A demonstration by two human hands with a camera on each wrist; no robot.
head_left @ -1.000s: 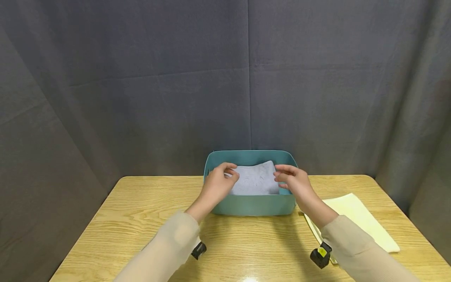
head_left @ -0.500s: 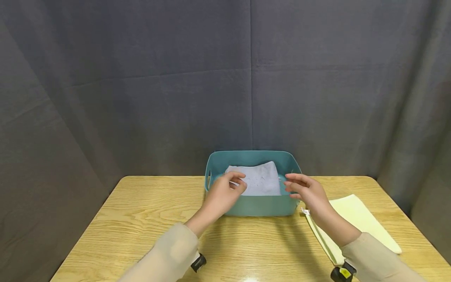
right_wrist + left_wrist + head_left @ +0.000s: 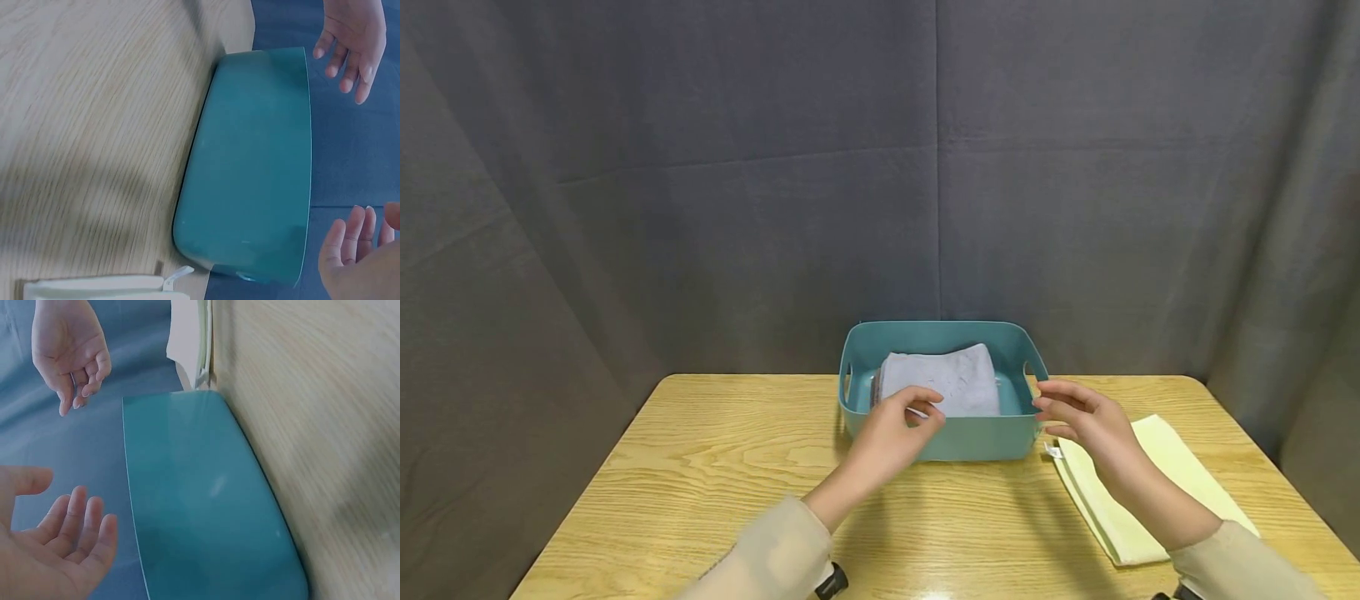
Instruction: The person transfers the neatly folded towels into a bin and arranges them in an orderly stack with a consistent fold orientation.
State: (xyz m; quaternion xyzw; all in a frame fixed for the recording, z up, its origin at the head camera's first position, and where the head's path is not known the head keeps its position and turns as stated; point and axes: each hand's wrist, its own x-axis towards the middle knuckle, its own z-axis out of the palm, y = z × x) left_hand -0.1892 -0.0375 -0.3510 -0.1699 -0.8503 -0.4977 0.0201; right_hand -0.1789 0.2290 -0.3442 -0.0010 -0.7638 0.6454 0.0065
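Observation:
A folded pale grey-lavender towel (image 3: 961,377) lies inside the teal plastic basket (image 3: 981,440); a darker edge shows beneath its left side. My left hand (image 3: 895,432) hovers in front of the basket and overlaps its front rim in the head view, fingers loosely bent and holding nothing. By the basket's right end is my right hand (image 3: 1093,429), likewise holding nothing, with its fingers apart. Below that hand and forearm, a folded pale yellow towel (image 3: 1187,479) with a small white tag rests on the table. Both wrist views show the palms turned toward each other, empty.
The wooden table (image 3: 715,467) extends left and in front of the basket. A dark grey curtain (image 3: 760,208) hangs behind the table and along both sides. The basket has handle holes in its two ends, and its front wall faces me.
Both hands have drawn back from over the basket toward me and to the right, moving farther apart. More of the grey towel now shows; it stays in place.

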